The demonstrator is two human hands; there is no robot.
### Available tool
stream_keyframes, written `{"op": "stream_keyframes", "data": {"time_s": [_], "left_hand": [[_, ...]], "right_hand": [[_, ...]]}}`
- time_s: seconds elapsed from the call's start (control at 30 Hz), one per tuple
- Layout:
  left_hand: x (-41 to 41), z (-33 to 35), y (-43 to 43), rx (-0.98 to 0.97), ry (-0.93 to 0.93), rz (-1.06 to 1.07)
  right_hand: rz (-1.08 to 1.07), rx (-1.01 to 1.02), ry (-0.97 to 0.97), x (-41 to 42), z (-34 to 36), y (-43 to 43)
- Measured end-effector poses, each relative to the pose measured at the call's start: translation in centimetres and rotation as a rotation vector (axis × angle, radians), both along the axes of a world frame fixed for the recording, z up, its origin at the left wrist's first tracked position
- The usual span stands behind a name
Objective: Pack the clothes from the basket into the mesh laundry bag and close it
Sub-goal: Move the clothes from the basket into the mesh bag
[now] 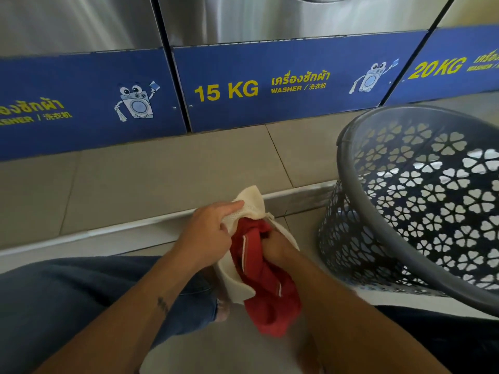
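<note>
Red garment clutched in right hand's grip; left hand pinches mesh bag (basket apparently empty).

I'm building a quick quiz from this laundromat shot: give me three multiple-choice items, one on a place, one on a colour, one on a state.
1. Where is the basket relative to the hands?
A. To their right
B. To their left
C. Behind the washers

2. What colour is the garment going into the mesh bag?
A. Blue
B. Red
C. Green

3. How is the basket standing?
A. Upside down
B. Upright
C. Tilted, its opening showing

Answers: 1 A, it sits at the right of the frame. 2 B, red cloth fills the bag's mouth between left hand and right hand. 3 C, its rim slants and the inside is visible.
</note>
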State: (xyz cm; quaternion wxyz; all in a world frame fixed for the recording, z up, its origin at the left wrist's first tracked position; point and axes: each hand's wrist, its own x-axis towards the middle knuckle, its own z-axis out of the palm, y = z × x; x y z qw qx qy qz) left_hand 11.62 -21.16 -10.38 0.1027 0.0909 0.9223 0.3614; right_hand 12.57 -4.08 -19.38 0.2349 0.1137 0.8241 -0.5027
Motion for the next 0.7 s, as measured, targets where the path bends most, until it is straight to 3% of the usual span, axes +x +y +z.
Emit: {"op": "stream_keyframes", "data": {"time_s": [0.17, 0.3, 0.37, 0.47, 0.57, 0.63, 0.7], "left_hand": [[-0.5, 0.4, 0.4, -0.071, 0.019, -0.018], [0.1, 1.0, 0.6, -0.066, 0.014, -0.068], [0.3, 1.1, 0.5, -0.082, -0.01, -0.077], [0.6, 1.0, 0.5, -0.089, -0.019, -0.082], [0.8, 1.0, 0.6, -0.068, -0.042, -0.065], [1.0, 0.9, 0.8, -0.07, -0.046, -0.06], [1.2, 0.8, 0.9, -0.084, -0.026, -0.075]], "right_hand": [[-0.036, 0.023, -0.027, -2.2, 4.2, 1.1], [-0.073, -0.08, -0.029, -0.4, 7.9, 4.0], [-0.136, -0.009, -0.057, 1.2, 8.3, 6.4], [0.02, 0.261, -0.385, 4.5, 6.2, 8.7], [0.149, 0.182, -0.599, 8.2, 3.8, 6.9], [0.079, 0.056, -0.556, 10.0, 2.3, 5.0], [-0.049, 0.052, -0.44, 10.5, 0.7, 4.1]]}}
